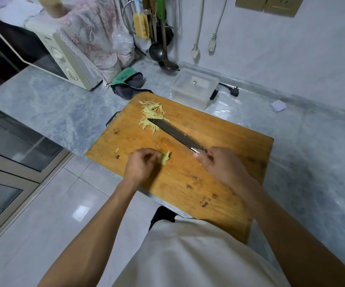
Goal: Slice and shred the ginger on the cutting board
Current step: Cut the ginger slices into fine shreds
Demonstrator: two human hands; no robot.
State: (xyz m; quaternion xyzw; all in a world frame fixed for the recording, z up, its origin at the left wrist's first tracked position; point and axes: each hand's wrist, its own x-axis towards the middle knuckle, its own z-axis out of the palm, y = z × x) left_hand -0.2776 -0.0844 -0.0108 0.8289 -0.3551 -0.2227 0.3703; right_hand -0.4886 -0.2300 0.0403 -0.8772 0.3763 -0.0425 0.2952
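The left hand (141, 162) pinches a small ginger piece (164, 158); the right hand (217, 165) grips the knife (174, 133). So small a piece may slip, exposing fingertips.

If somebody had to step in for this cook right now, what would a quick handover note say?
Left hand: pinches a small bundle of ginger slices at the near left of the cutting board.
Right hand: grips the knife, blade angled toward the far left, tip at the shreds.
Done: a pile of ginger shreds sits at the far left corner.
Left: shred the held bundle.
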